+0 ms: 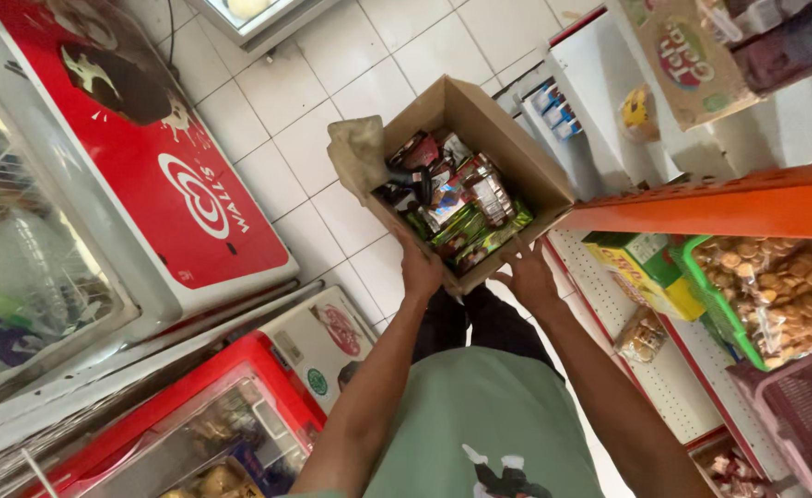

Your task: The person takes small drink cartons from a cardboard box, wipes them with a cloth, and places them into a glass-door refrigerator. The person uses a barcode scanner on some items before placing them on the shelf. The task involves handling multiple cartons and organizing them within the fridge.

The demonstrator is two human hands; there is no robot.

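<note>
Gripping an open brown cardboard box [517, 152] of wrapped snacks, the left hand [421, 274] and right hand [528, 281] clasp its near edge. Fingers curl under the box, hidden.

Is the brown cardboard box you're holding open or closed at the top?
Open. The brown cardboard box has its flaps folded out, and the wrapped snack packets inside show from above.
</note>
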